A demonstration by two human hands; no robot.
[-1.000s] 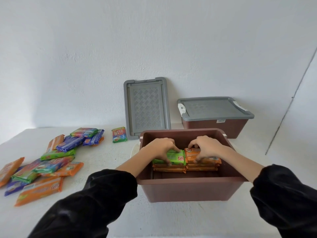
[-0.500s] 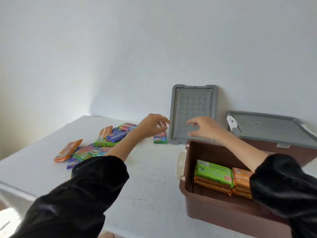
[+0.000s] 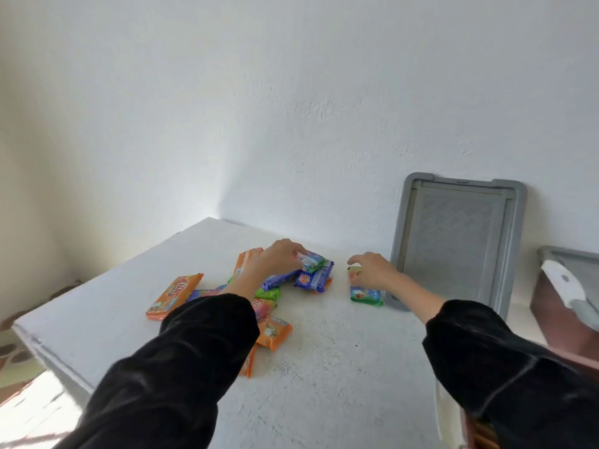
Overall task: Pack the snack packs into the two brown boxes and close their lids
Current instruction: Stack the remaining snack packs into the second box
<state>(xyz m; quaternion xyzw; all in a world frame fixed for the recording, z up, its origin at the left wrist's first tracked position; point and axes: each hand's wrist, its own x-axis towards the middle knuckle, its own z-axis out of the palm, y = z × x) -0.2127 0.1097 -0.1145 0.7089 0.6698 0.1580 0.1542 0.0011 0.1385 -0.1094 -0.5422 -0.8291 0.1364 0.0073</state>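
Left hand [image 3: 278, 259]: reaches over the pile, fingers curled round the near end of the top pack [image 3: 311, 261] — a blue-and-green one lying tilted on the heap.
Right hand [image 3: 372, 270]: arched over the far end of the green pack [image 3: 366, 293], fingertips bent down onto it; whether it grips or only touches cannot be told.
Pile of snack packs [image 3: 270, 332]: orange, blue, purple and green packs overlapping on the left half of the table, partly hidden by the left sleeve [image 3: 181, 367].
Orange pack [image 3: 175, 296]: flat at the pile's left edge, label up.
Green pack: alone on the table, apart from the pile, just beside the foot of the loose grey lid.
Loose grey lid [image 3: 457, 241]: stands on end, leaning against the wall [image 3: 291, 108].
Closed brown box [image 3: 557, 312]: at the right edge, its grey lid on, a white latch showing.
Open brown box [image 3: 465, 431]: only a corner shows at lower right behind the right sleeve [image 3: 505, 367] — orange packs inside.
Table [image 3: 340, 367]: white, rough-surfaced.
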